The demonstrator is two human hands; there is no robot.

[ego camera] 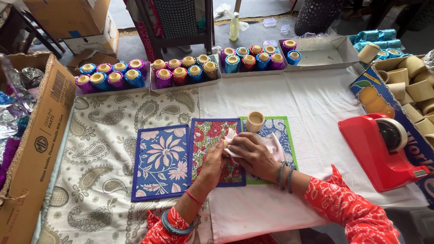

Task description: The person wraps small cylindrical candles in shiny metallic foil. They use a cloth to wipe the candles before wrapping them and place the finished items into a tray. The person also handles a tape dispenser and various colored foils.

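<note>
Both my hands meet over the patterned mats at the table's middle. My right hand [254,156] presses a pale pink sheet of wrapping [273,143] around a small object. My left hand [213,163] pinches the same bundle from the left, a bit of tan cup [224,143] showing between the fingers. A bare tan cup [255,121] stands upright just beyond my hands on the green-edged mat [285,131]. A red floral mat [209,135] and a blue floral mat [160,161] lie to the left.
Shallow white trays of foil-wrapped cups [112,74] [184,68] [251,56] line the far edge; one tray [323,54] holds only two. A red tape dispenser [383,151] sits at right beside a box of plain cups [413,86]. A cardboard box [40,135] with foil stands left.
</note>
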